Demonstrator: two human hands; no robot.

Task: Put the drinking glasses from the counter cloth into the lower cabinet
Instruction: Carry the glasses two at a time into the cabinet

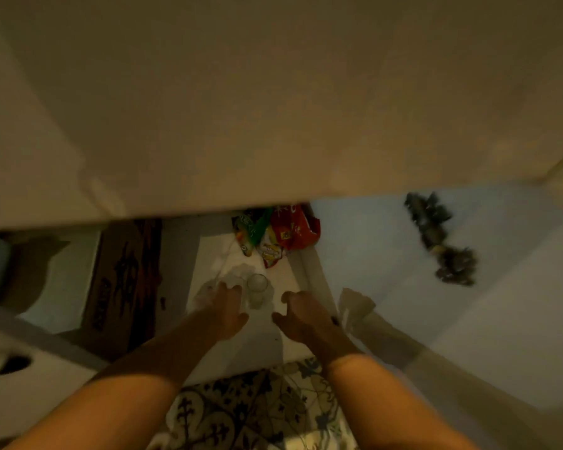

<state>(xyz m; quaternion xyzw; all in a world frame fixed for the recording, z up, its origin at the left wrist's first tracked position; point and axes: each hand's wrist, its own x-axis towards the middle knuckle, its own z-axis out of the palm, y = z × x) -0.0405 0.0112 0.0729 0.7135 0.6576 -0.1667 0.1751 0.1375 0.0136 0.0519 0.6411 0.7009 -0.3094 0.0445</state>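
Left hand (226, 311) curled on a blurred glass (233, 284) beside another glass (257, 289) on the cabinet shelf (264, 339), right hand (301, 316) loose, empty

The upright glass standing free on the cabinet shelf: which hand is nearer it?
Left. The left hand has fingers right beside the upright glass; the right hand sits apart, lower right.

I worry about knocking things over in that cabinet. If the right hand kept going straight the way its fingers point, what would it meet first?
Probably the upright drinking glass just ahead and left of the right hand; the snack packets lie farther back. The blur leaves depth uncertain.
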